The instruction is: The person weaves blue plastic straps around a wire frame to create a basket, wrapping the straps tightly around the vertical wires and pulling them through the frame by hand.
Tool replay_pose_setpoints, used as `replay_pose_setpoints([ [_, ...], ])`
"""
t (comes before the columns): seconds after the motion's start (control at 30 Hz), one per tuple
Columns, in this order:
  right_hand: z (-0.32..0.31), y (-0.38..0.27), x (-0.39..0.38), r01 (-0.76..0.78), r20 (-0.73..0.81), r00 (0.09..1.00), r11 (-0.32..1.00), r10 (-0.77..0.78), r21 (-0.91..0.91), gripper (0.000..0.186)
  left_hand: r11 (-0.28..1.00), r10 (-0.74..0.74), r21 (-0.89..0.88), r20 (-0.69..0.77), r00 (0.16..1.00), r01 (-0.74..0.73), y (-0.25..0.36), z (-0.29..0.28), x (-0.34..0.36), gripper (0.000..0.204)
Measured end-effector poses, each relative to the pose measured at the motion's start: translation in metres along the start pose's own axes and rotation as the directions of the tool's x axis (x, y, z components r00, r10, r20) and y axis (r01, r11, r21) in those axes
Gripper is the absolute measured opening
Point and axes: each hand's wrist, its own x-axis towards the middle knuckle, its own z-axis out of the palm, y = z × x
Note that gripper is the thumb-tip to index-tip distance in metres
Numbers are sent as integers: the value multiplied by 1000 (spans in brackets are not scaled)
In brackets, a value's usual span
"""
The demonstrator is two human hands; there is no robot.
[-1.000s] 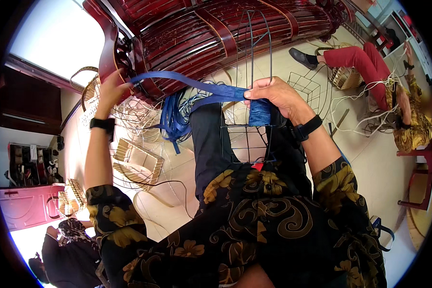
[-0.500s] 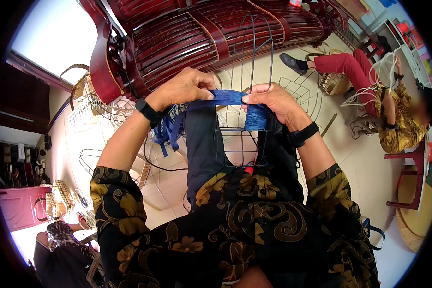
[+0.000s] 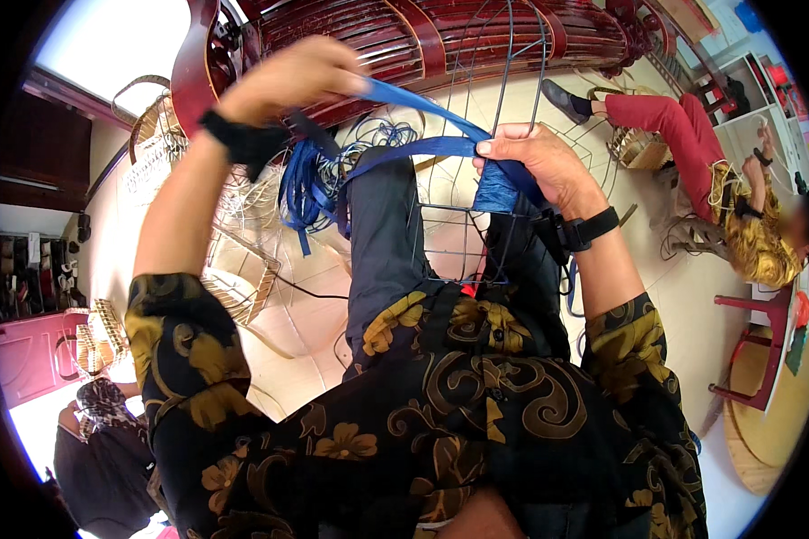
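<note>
A dark wire frame [image 3: 448,208] rests on my lap between my legs, its long loops rising away from me. Blue strap [image 3: 494,190] is wound round part of it. My right hand [image 3: 541,160] pinches the strap against the frame with thumb and fingers. Raised at the upper left, my left hand [image 3: 298,76], slightly blurred, grips a length of blue strap [image 3: 415,97] stretched tight toward my right hand. Another stretch of the strap runs from my right hand over my left knee to a loose blue bundle [image 3: 306,184].
A dark red slatted wooden bench [image 3: 351,54] stands ahead. Pale strips [image 3: 377,135] and wire frames lie on the tiled floor at left. At right sits a person in red trousers [image 3: 661,121], near a red stool [image 3: 755,346]. Another person [image 3: 103,449] is at lower left.
My left hand has moved up and left, drawing a length of blue strap out from my right hand. The frame and my right hand have shifted slightly up and right in view.
</note>
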Motion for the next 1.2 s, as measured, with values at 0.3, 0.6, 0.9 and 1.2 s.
replay_pose_setpoints([
  [0.3,6,-3,4,9,31,999,1000,-8,-29,12,780,-503,-24,-618,604,626,-117,-181,-289,29],
  [0.6,11,-6,2,-23,29,999,1000,23,10,14,490,-682,135,-557,474,862,-184,-176,-313,15],
  [0.9,8,-7,0,-58,0,998,998,58,22,15,977,212,15,-76,974,-211,-27,60,-2,50],
  [1.2,3,-5,4,-78,2,997,997,78,22,14,995,-23,-84,255,967,46,-6,64,21,24],
])
